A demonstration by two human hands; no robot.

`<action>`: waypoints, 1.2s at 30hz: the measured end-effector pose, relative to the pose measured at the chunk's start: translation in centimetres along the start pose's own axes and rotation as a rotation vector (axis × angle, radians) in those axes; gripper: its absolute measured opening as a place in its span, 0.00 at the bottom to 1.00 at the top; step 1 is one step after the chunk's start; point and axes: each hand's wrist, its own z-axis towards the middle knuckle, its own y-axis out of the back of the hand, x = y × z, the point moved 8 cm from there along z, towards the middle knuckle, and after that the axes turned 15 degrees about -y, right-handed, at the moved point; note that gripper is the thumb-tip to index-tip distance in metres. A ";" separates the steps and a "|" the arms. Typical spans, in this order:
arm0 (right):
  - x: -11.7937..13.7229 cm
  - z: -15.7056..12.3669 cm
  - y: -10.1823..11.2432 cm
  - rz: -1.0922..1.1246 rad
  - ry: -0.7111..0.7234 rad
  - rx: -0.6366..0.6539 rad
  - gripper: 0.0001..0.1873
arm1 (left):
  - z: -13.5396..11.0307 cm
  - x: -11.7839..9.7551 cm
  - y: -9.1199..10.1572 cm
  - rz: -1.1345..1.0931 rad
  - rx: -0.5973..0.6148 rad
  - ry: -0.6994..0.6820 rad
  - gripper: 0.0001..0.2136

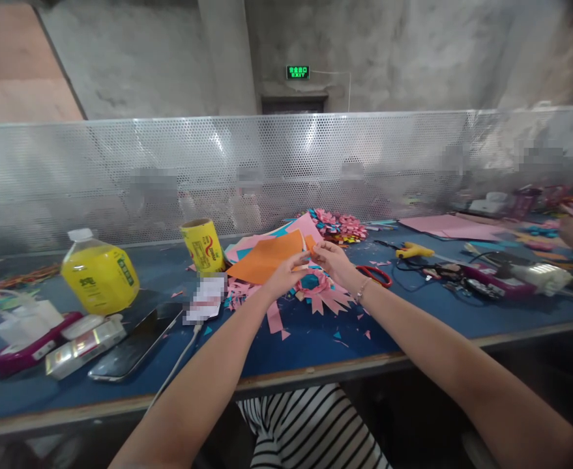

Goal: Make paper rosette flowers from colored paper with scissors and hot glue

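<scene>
Small orange paper piece (310, 241) was pinched by the right hand (332, 260) above a pink paper flower (324, 296); left hand (289, 273) was narrowed alongside, its grip indeterminable. Orange sheet (261, 257) was noted just left, yellow glue gun (414, 251) right, on the tabletop (310, 352).

Grn sign (298, 72): "安全出口", "EXIT" below. Yel bottle (98, 283) lbl (126, 270) too blurry.

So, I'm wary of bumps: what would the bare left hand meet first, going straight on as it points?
Probably the bare right hand, just ahead in this view, though depth between them is unclear.
</scene>
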 end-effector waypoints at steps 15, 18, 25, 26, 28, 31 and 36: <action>-1.6 0.9 3.4 -0.734 -0.049 -0.342 0.11 | -1.7 1.9 2.4 0.886 0.398 0.311 0.22; -1.2 0.9 3.0 -0.784 0.132 -0.442 0.09 | -1.7 1.9 1.6 0.842 0.416 0.308 0.19; 0.3 -0.5 1.5 -0.756 0.437 -0.405 0.05 | -1.5 1.8 1.7 0.817 0.304 0.285 0.17; 0.7 -1.0 1.2 -0.752 0.473 -0.395 0.04 | -1.5 1.8 2.0 0.816 0.259 0.287 0.17; 1.6 -2.1 0.3 -0.760 0.556 -0.379 0.04 | -1.4 1.7 2.8 0.805 0.142 0.289 0.17; 2.9 -4.1 -1.3 -0.821 0.707 -0.365 0.04 | -1.0 1.4 3.3 0.781 0.042 0.251 0.20; 3.9 -6.0 -2.6 -0.873 0.888 -0.355 0.06 | -0.5 1.4 2.8 0.659 0.066 0.210 0.20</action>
